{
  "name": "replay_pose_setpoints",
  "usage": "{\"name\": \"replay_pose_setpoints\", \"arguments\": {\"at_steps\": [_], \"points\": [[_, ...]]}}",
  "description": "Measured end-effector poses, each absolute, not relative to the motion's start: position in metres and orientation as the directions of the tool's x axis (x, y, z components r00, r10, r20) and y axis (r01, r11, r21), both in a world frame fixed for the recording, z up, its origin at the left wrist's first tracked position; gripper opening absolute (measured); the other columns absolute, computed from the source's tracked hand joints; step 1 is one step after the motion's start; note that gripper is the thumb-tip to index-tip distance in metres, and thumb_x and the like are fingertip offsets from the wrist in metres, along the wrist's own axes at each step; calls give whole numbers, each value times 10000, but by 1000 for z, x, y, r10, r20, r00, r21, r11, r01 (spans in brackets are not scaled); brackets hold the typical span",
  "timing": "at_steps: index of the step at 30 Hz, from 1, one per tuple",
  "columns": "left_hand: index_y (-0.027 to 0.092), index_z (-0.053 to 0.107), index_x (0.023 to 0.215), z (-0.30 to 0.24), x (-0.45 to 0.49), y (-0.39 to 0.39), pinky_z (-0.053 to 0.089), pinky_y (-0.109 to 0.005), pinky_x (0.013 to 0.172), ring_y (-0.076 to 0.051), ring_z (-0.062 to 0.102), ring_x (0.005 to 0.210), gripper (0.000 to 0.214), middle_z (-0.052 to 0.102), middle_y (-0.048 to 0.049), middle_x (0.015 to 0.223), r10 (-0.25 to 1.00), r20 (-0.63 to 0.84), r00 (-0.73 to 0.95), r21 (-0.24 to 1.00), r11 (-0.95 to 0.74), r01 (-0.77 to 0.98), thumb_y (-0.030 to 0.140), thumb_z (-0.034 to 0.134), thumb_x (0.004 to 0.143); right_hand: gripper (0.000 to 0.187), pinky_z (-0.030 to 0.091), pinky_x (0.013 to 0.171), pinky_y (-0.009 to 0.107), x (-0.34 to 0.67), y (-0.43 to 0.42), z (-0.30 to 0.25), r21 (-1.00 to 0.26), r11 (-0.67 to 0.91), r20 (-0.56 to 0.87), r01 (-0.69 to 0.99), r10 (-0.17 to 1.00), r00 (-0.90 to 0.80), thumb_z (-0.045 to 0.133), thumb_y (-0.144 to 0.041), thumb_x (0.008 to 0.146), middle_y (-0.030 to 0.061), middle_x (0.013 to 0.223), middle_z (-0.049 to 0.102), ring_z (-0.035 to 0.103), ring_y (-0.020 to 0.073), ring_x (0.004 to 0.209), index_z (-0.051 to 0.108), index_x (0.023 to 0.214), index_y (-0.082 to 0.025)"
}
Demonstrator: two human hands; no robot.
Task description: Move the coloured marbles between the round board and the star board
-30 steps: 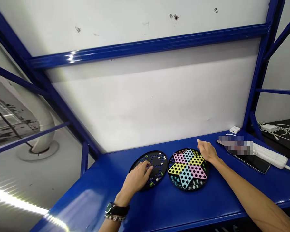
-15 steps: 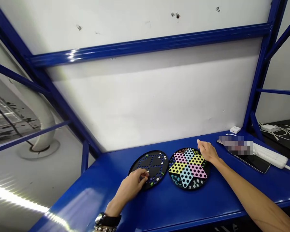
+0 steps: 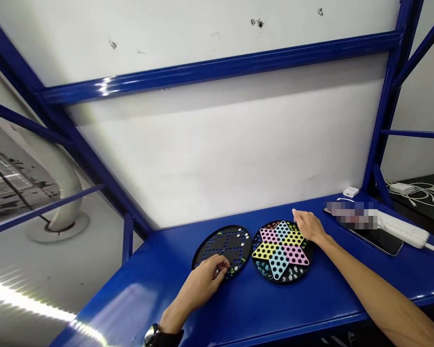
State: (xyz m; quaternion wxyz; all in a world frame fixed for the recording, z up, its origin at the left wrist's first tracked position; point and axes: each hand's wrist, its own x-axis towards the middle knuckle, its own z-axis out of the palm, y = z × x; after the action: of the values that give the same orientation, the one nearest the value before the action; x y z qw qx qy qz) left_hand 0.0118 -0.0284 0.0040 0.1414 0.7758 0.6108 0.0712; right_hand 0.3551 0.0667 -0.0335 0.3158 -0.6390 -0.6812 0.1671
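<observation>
Your left hand is pinched at the black board; you can't tell on what. Your right hand, fingers together, touches the star board.

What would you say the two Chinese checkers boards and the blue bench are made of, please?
The Chinese checkers boards look like moulded plastic, matte with clean-cut holes, though the look leaves it open. The blue bench looks like painted steel: a glossy coat with bright glare, matching the slim frame bars.

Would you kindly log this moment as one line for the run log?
left hand: fingers on black Chinese checkers board | right hand: at rim of coloured-star Chinese checkers board
</observation>
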Motion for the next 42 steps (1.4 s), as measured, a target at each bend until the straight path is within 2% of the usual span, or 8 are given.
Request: {"name": "replay_pose_setpoints", "arguments": {"at_steps": [7,12,15,20,29,34,38,42], "points": [[286,594,1194,1,13,-21,451,-281,725,-158,597,739,360,666,-8,977,937,-101,334,358,-279,891,318,396,895,592,311,594,265,353,65,-32,-640,148,220,754,975,-4,180,-552,987,20,653,621,561,162,636,505,634,-205],[279,519,1290,-3,26,-13,461,-326,844,-194,624,881,419,630,-55,1118,928,-106,358,355,-301,885,445,401,924,595,312,598,267,354,66,-33,-632,154,221,760,975,-14,177,-552,988,19,648,620,564,167,650,513,639,-207],[259,558,1206,-8,38,-11,446,-338,854,-212,622,929,376,613,-71,1120,928,-61,366,322,-329,888,437,345,953,593,315,608,267,355,67,-33,-626,159,234,763,972,-10,181,-543,992,21,656,627,570,170,669,531,649,-208],[240,589,963,-15,46,-11,429,-305,762,-199,602,844,295,637,-35,936,932,-34,362,359,-326,874,411,349,952,619,311,600,264,354,67,-31,-623,157,231,766,973,-12,160,-546,994,23,653,629,570,167,657,555,658,-208],[236,612,949,-16,38,-9,443,-272,691,-158,564,718,266,633,-6,840,933,-11,360,467,-314,827,444,450,915,619,314,602,256,352,68,-34,-630,174,245,757,969,-19,151,-560,993,16,637,613,571,163,649,523,647,-206],[238,569,899,-23,42,-15,439,-306,773,-192,599,839,332,643,-41,942,930,55,362,356,-357,864,437,315,976,620,318,602,255,353,66,-32,-628,174,230,758,973,-32,162,-562,991,22,649,620,574,166,656,538,647,-208],[231,533,867,-27,46,-17,417,-305,715,-204,617,816,372,650,-49,918,941,28,337,242,-334,911,440,251,991,607,309,589,259,354,65,-31,-623,156,214,766,977,-25,177,-566,987,24,658,628,572,168,650,535,651,-210],[226,529,855,-29,44,-15,389,-296,680,-206,628,780,411,656,-51,847,948,11,319,185,-315,931,423,199,999,597,309,593,260,355,66,-32,-618,154,214,771,977,-24,189,-564,986,20,655,627,567,165,642,520,639,-209]]}}
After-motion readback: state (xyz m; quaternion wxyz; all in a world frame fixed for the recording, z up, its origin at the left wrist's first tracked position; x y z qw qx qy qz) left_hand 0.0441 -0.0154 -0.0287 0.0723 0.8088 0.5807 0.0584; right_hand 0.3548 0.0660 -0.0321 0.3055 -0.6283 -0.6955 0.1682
